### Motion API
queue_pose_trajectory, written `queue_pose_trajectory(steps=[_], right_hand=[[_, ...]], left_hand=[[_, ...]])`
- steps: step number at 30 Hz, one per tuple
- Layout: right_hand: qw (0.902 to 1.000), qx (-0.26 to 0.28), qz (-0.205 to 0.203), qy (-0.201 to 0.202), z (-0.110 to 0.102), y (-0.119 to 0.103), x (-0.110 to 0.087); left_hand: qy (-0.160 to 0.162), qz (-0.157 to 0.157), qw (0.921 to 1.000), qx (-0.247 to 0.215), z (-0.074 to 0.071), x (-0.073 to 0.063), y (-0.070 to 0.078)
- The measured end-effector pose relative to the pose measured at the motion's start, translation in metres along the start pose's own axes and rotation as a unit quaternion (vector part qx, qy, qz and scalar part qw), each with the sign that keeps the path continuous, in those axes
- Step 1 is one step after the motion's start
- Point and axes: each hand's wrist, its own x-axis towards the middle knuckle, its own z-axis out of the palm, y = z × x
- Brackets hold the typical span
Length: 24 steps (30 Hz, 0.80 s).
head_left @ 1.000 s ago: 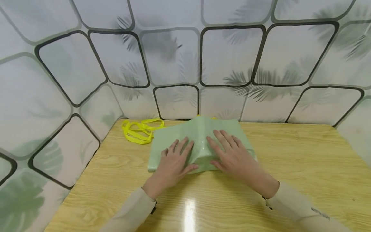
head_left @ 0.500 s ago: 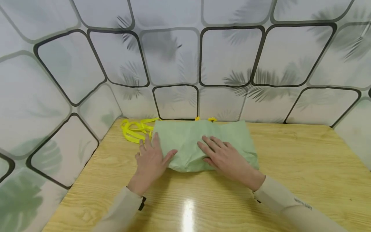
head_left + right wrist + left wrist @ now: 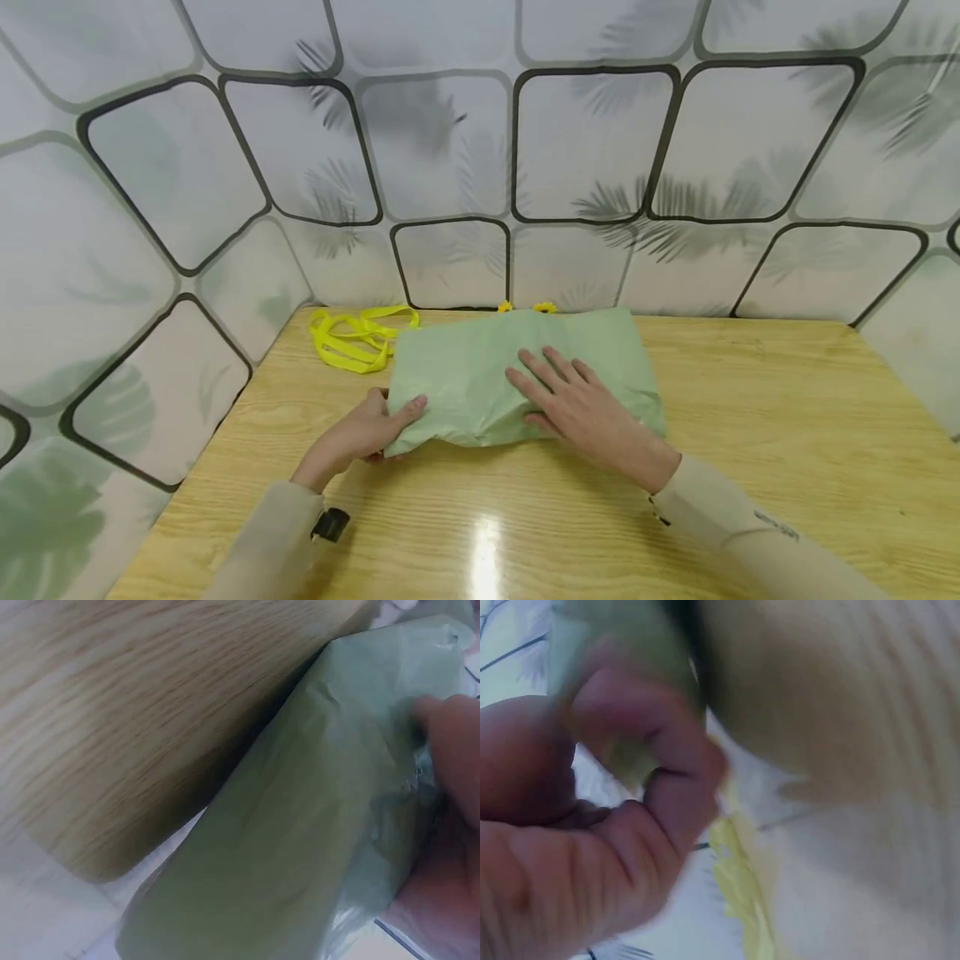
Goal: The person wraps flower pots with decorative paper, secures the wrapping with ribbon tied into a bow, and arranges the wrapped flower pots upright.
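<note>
A pale green plastic bag (image 3: 465, 375), wrinkled and slightly bulging, lies across the back half of the table. My left hand (image 3: 360, 429) grips its near left corner, thumb on top and fingers underneath. The left wrist view is blurred, but there the fingers of that hand (image 3: 630, 825) curl at the green plastic. My right hand (image 3: 581, 412) rests on the bag's top, right of centre, with fingers spread and fairly straight. In the right wrist view the bag (image 3: 285, 825) fills the middle, and part of the right hand (image 3: 450, 855) shows at the edge. The bag's contents are hidden.
A loose tangle of yellow ribbon (image 3: 352, 340) lies at the back left of the wooden table (image 3: 750, 467). Two small yellow flower shapes (image 3: 545, 307) peek out behind the bag. A patterned curtain (image 3: 585, 150) stands along the back and left side.
The bag's raised middle has flattened. My left hand has moved from the bag's top to its near left corner and now grips it. My right hand has shifted slightly left, still on top.
</note>
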Motion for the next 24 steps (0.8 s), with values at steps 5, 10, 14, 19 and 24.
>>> queue_pose_trajectory(steps=[5, 10, 14, 19, 24], right_hand=[[0.9999, -0.002, -0.008, 0.006, -0.001, 0.001, 0.000], [0.9999, 0.002, -0.008, -0.012, -0.006, 0.000, 0.004], [0.9996, 0.015, -0.005, -0.025, -0.011, -0.005, 0.014], [0.9986, 0.030, 0.007, -0.042, -0.008, -0.019, 0.032], [0.9966, 0.029, 0.032, -0.070, -0.004, -0.027, 0.037]], left_hand=[[0.066, 0.023, 0.9950, 0.072, 0.000, 0.005, -0.004], [0.069, 0.020, 0.9948, 0.072, -0.002, 0.007, -0.005], [0.056, 0.012, 0.9978, 0.033, -0.002, 0.007, -0.004], [0.059, 0.015, 0.9981, -0.001, 0.000, 0.008, -0.001], [0.093, 0.041, 0.9948, 0.005, 0.003, 0.010, 0.001]])
